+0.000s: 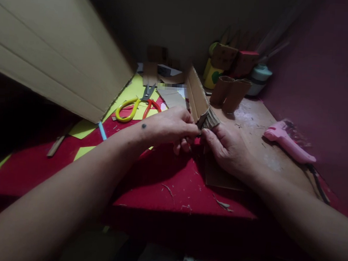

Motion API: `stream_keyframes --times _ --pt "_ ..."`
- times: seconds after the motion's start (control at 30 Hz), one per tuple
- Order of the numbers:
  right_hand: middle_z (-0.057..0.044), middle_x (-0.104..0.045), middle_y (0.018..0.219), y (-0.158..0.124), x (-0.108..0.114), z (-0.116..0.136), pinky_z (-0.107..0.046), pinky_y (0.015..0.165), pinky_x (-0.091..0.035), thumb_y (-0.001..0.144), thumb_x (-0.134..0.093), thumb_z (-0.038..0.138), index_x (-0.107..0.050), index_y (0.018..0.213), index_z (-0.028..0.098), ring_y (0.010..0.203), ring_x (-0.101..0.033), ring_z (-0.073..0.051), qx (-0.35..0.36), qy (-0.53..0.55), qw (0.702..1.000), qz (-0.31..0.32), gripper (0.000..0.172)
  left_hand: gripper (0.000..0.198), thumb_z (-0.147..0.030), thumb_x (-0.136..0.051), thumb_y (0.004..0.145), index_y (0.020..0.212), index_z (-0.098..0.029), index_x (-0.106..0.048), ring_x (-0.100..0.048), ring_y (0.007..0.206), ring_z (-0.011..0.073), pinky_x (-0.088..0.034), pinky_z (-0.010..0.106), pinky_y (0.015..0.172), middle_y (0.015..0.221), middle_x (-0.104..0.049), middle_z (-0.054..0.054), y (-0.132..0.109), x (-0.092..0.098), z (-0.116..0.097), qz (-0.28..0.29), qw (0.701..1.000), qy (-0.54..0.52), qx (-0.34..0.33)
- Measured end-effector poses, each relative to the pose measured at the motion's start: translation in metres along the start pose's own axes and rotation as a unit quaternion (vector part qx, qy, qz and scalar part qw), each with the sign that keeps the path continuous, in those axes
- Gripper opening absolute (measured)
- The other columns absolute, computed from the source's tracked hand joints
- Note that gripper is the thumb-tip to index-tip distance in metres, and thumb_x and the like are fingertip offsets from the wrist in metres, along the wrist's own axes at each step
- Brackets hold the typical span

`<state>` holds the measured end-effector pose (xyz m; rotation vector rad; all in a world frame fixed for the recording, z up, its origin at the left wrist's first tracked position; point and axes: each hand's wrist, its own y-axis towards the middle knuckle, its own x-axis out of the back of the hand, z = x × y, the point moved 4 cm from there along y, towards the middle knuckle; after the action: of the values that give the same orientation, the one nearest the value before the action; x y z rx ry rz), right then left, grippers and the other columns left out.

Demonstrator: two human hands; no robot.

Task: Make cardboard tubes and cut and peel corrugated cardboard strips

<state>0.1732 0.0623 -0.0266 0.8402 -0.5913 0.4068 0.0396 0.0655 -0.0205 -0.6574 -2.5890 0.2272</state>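
A long folded strip of cardboard [196, 93] reaches away from me, its near end torn and showing the ridged inner layer. My left hand [178, 127] pinches that near end from the left, fingers curled. From the right, my right hand [225, 144] grips the same end, thumb on top beside the ridged part. The two hands almost touch. Just beyond my left hand lie scissors [145, 98] with one yellow and one red handle, blades pointing away. Beyond my right hand stand two brown cardboard tubes [230, 94].
A big cardboard panel [63, 51] leans at the left. Yellow paper [84, 129] and a blue stick [102, 131] lie on the red tabletop [164, 185]. At right, a pink glue gun [289, 141] rests on a cardboard sheet [258, 152]. Decorated containers [212, 71] stand behind.
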Motion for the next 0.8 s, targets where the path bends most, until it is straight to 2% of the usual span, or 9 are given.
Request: stream_keyframes --times 0.17,0.37,0.43,0.6,0.8 --pt "-0.006 -0.059 0.079 -0.001 -0.003 -0.002 -0.039 0.067 -0.048 0.089 -0.042 0.016 -0.055 0.081 0.023 0.082 -0.058 -0.024 -0.012 -0.011 1.000 0.022 0.016 0.018 -0.017 -0.052 0.071 0.054 -0.015 -0.057 -0.052 0.036 0.0121 -0.039 0.023 0.038 0.046 -0.057 0.002 -0.002 -0.007 -0.004 -0.029 0.997 0.063 0.027" --pt "-0.008 -0.059 0.084 -0.001 -0.006 -0.005 -0.038 0.069 -0.047 0.088 -0.042 0.016 -0.054 0.085 0.020 0.079 -0.057 -0.022 -0.003 -0.015 1.000 0.018 0.014 0.014 -0.017 -0.057 0.061 0.048 -0.015 -0.053 -0.047 0.034 0.0118 -0.034 0.023 0.033 0.037 -0.049 0.000 0.002 -0.011 -0.002 -0.164 0.985 0.051 -0.009" --pt "-0.007 -0.058 0.083 -0.001 -0.006 -0.005 -0.037 0.069 -0.047 0.088 -0.042 0.016 -0.054 0.083 0.019 0.078 -0.056 -0.021 0.002 -0.019 1.000 0.021 0.013 0.014 -0.017 -0.059 0.059 0.047 -0.015 -0.053 -0.046 0.035 0.0115 -0.034 0.023 0.033 0.036 -0.048 0.000 0.003 -0.012 -0.003 -0.184 0.982 0.047 -0.017" --pt "-0.007 -0.058 0.080 0.000 -0.005 0.000 -0.037 0.069 -0.047 0.085 -0.042 0.012 -0.053 0.079 0.021 0.081 -0.057 -0.022 0.002 -0.027 0.999 0.020 0.015 0.018 -0.018 -0.056 0.061 0.044 -0.015 -0.052 -0.043 0.030 0.0118 -0.032 0.025 0.031 0.034 -0.048 0.002 0.002 -0.011 -0.001 -0.147 0.988 0.039 0.029" --pt "-0.007 -0.058 0.080 -0.001 -0.005 0.002 -0.037 0.068 -0.046 0.085 -0.040 0.014 -0.054 0.081 0.020 0.078 -0.056 -0.022 -0.005 -0.030 0.999 0.024 0.015 0.017 -0.016 -0.053 0.060 0.043 -0.017 -0.051 -0.040 0.027 0.0102 -0.031 0.024 0.030 0.032 -0.048 0.001 0.004 -0.006 0.002 -0.071 0.997 0.015 -0.003"
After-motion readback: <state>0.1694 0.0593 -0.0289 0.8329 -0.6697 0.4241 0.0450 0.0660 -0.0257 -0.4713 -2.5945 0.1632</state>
